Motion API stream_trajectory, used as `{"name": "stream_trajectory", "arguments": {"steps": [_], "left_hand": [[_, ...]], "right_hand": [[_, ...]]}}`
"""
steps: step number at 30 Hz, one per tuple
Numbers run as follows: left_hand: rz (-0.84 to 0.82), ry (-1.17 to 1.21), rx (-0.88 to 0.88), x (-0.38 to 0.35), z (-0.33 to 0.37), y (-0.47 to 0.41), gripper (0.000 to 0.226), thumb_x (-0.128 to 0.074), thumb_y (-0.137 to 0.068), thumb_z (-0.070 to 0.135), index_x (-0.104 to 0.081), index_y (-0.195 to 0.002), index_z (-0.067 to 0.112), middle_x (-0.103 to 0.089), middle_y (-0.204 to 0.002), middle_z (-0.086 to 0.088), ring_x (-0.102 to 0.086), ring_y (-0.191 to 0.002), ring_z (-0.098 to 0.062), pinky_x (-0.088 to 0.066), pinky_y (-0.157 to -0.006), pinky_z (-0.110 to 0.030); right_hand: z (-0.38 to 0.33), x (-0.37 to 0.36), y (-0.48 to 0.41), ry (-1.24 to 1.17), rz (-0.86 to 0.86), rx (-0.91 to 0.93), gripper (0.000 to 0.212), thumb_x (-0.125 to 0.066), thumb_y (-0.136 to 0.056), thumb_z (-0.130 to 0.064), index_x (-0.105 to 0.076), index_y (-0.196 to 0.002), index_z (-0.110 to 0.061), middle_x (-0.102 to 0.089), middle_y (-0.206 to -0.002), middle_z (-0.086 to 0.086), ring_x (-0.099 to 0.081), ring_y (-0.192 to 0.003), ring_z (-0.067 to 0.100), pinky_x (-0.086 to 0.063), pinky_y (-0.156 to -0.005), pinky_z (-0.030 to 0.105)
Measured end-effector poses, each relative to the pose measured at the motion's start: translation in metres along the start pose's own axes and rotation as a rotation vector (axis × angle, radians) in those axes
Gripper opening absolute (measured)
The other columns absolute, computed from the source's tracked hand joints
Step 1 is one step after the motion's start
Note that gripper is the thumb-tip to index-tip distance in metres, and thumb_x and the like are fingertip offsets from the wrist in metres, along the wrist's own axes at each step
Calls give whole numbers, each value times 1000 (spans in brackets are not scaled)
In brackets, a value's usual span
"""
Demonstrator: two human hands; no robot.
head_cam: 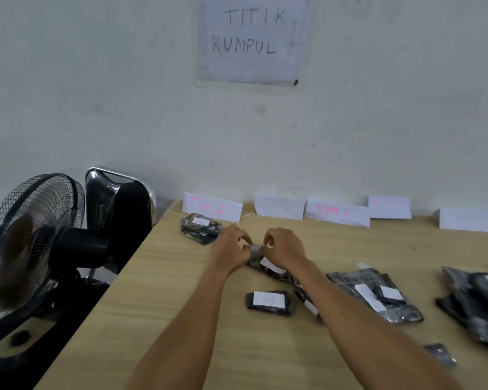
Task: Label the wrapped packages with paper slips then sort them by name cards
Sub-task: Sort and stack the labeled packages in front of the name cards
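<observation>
Pinched the far end of a dark wrapped package (256,259) with the curled fingers of left hand (230,250) and right hand (285,249). Held it low at the wooden table (166,291), white paper slip (271,265) on top, short of the name cards (337,212) by the wall. Noted another labelled package (199,229) just before the leftmost card (212,211)

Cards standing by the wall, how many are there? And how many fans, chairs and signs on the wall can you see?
Name cards: 5
Fan: 1
Chair: 1
Wall sign: 1
Total: 8
</observation>
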State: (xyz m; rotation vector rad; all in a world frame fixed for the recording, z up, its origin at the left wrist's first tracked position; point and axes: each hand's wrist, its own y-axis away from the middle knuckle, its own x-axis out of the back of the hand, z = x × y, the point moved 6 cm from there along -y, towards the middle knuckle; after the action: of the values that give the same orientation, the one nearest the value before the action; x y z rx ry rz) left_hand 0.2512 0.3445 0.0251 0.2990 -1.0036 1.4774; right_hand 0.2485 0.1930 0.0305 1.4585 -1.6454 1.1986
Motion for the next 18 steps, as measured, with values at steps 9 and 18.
{"name": "stream_trajectory", "arguments": {"steps": [9,18], "left_hand": [[-258,-121,-57,-29,36,32,22,-63,-77,23,-71,-97,23,-61,-102,2,-55,-98,-17,-47,-79,-28],[-136,-236,-82,-49,54,48,29,-47,-94,21,-66,-116,17,-58,-127,1,-53,-110,-21,-46,-88,-33]], "right_hand": [[37,32,58,51,-199,-20,33,-75,-72,-52,-68,-85,-23,-66,-87,-7,-60,-79,14,-45,-64,26],[41,27,84,207,11,-75,10,-48,-92,-13,-57,-90,-16,-61,-94,6,-56,-85,25,-37,-66,30]]}}
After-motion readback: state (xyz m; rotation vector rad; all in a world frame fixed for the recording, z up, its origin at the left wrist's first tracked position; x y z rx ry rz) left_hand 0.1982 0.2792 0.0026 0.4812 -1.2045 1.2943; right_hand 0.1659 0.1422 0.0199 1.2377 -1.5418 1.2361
